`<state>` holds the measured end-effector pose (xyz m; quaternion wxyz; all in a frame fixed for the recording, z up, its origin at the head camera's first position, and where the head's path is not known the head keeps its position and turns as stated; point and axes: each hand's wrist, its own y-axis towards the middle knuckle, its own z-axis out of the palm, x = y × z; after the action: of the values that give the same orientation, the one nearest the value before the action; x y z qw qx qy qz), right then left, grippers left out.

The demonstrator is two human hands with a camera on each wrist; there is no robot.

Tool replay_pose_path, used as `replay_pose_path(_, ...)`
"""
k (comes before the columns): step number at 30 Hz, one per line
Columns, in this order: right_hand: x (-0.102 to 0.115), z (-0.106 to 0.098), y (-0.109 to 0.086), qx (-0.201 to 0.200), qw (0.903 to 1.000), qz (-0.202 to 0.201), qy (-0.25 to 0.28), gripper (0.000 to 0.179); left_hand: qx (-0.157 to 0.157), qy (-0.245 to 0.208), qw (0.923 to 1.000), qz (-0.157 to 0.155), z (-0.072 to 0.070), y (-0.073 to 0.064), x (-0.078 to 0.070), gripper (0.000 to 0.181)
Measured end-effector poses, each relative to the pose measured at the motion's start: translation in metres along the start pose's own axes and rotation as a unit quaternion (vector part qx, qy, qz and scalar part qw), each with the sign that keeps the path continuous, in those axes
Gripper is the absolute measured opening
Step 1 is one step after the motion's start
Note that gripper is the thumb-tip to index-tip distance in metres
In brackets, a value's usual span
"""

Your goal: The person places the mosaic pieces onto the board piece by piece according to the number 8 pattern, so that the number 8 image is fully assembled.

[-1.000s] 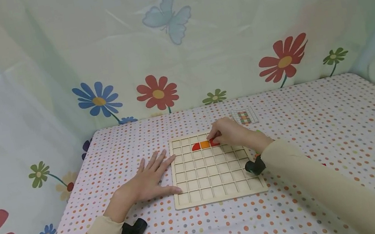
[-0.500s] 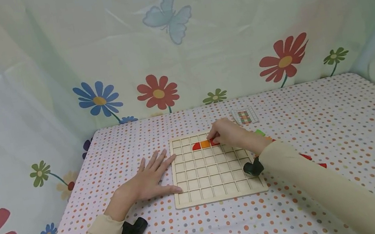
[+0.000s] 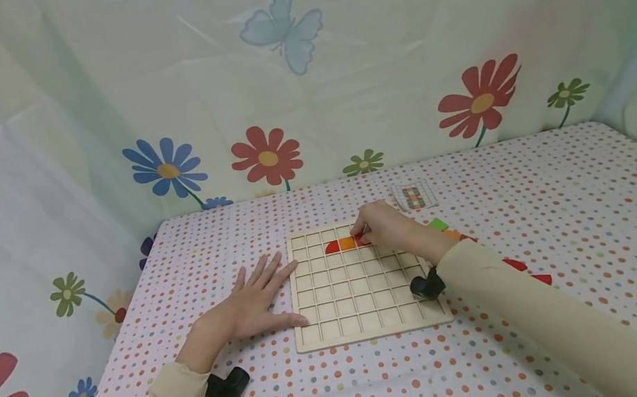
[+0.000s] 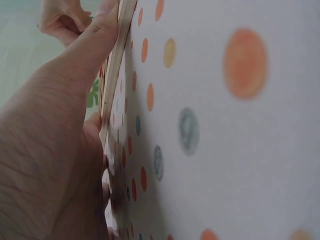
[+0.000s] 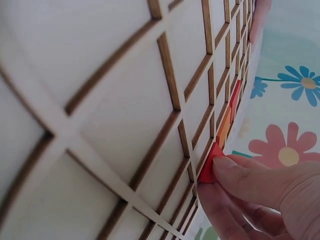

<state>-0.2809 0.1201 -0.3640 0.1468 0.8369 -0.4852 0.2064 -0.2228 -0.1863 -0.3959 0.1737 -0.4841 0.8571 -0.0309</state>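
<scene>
A wooden grid board (image 3: 358,286) lies flat on the table. My left hand (image 3: 254,307) has its fingers spread, with thumb and fingertips at the board's left edge. Near the board's far edge, my right hand (image 3: 389,225) pinches a red tile (image 5: 209,165) between thumb and fingers, at a cell of the grid. In the same row to its left sit an orange square tile (image 3: 346,243) and a red tile with a rounded corner (image 3: 332,247). The fingers partly cover the pinched tile in the head view.
A small card with a coloured grid pattern (image 3: 414,196) lies behind the board. To the right, partly behind the right forearm, are a green tile (image 3: 438,225), an orange tile (image 3: 452,234) and several red tiles (image 3: 515,264). A flowered curtain (image 3: 304,109) stands behind the table.
The right wrist and forearm have shifted slightly left, uncovering more of the loose tiles at the right. The right fingers stay on the red tile; the left hand has not moved.
</scene>
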Motion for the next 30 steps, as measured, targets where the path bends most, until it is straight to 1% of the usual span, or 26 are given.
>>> replay_pose_path(9, 0.004, -0.001, 0.000, 0.012, 0.9994, 0.027, -0.016, 0.022, 0.002, 0.004, 1.0000, -0.001, 0.000, 0.000, -0.001, 0.104)
replay_pose_path(15, 0.008, -0.001, 0.005, 0.019, 0.9983, 0.023, -0.050, 0.023, 0.001, 0.002, 1.0000, 0.002, -0.001, 0.000, 0.001, 0.104)
replay_pose_path(20, 0.007, -0.001, 0.007, 0.027, 0.9979, 0.024, -0.055, 0.022, 0.001, -0.001, 1.0000, 0.007, -0.001, -0.002, 0.000, 0.103)
replay_pose_path(23, 0.006, -0.001, 0.006, 0.023, 0.9985, 0.024, -0.044, 0.021, 0.000, -0.002, 1.0000, 0.009, -0.002, -0.003, 0.000, 0.103)
replay_pose_path(25, 0.004, -0.001, 0.005, 0.018, 0.9991, 0.027, -0.027, 0.021, -0.001, -0.002, 0.9999, 0.010, -0.001, -0.003, 0.000, 0.102)
replay_pose_path(30, -0.006, 0.000, -0.003, -0.006, 0.9991, 0.027, 0.033, 0.016, 0.002, -0.001, 1.0000, 0.003, 0.000, -0.001, 0.000, 0.104)
